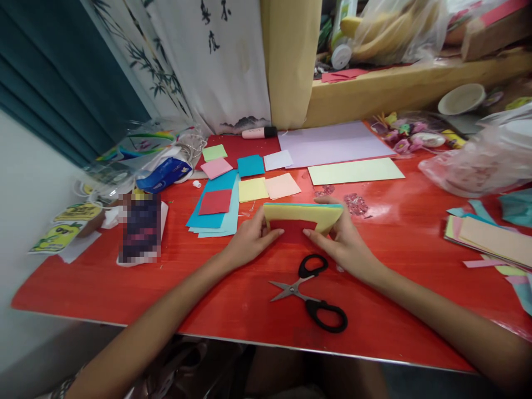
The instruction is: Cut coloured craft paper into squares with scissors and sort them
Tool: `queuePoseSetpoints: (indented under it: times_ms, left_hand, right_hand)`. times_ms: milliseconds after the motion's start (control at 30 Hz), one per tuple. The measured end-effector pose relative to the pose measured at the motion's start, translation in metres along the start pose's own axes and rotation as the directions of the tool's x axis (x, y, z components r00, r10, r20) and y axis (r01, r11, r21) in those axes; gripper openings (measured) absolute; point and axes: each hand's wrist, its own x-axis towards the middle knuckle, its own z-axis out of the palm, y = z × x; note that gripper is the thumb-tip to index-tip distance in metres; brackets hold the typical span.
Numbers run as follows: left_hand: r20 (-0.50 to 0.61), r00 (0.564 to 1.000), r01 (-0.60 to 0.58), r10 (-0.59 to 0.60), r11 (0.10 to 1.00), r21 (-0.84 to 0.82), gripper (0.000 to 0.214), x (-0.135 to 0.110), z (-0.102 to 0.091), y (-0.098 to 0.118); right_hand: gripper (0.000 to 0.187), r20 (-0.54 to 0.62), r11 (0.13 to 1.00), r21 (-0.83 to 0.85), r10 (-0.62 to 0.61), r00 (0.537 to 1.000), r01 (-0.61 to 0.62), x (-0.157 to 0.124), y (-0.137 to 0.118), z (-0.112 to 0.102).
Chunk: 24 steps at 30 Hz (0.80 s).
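Both my hands hold a small stack of coloured paper [301, 213] above the table, with yellow, blue-green and a red piece showing. My left hand [253, 235] pinches its left end, thumb on the red piece. At the other end, my right hand [338, 235] grips it the same way; some fingers are hidden behind the paper. Black-handled scissors [294, 290] lie with blades apart just below my hands. Beyond the stack are small paper squares, among them a red one [215, 201], a yellow one [253, 190] and a peach one [282, 185], with blue sheets [210, 208] under the red square.
A lilac sheet [336, 144] and a pale green strip [355, 171] lie at the back. Paper strips [494, 238] are at the right, near a plastic bag [469, 160]. On the left are a blue packet [164, 176] and a blurred dark item [141, 230]. The table's front edge [291, 344] runs below.
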Motion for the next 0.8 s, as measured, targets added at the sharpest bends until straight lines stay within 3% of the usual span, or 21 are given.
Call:
queuePoseSetpoints:
  times_ms: [167,267,367,467,600,667,800]
  left_hand:
    - [0.003,0.999,0.035,-0.035,0.999,-0.013,0.028,0.001,-0.001,0.0]
    - [0.034,0.998,0.055,-0.054,0.997,-0.056,0.026,0.003,-0.002,-0.002]
    - [0.044,0.994,0.104,-0.096,0.957,-0.272,0.024,0.005,-0.002,-0.003]
    - [0.085,0.985,0.17,-0.148,0.845,-0.506,0.039,0.007,-0.001,-0.002]
    - [0.144,0.977,0.211,-0.155,0.751,-0.626,0.041,0.009,-0.001,-0.002]
    - [0.091,0.98,0.197,-0.178,0.786,-0.586,0.036,0.009,-0.003,-0.002]
    - [-0.13,0.98,0.075,-0.153,0.881,-0.467,0.031,0.008,-0.008,-0.001]
  right_hand:
    - [0.045,0.04,1.0,0.012,-0.007,0.999,0.007,-0.001,0.0,0.0]
    - [0.042,0.048,0.995,0.09,0.046,0.998,-0.051,0.001,-0.001,0.0]
    - [0.041,0.108,0.962,0.221,0.142,0.984,-0.163,0.005,-0.003,0.0]
    - [0.038,0.216,0.919,0.29,0.208,0.954,-0.266,0.009,-0.004,0.0]
    - [0.034,0.241,0.88,0.33,0.271,0.932,-0.341,0.013,-0.003,-0.002]
    - [0.036,0.233,0.854,0.373,0.293,0.927,-0.364,0.014,-0.002,-0.003]
    - [0.041,0.229,0.801,0.455,0.318,0.92,-0.39,0.015,0.0,-0.005]
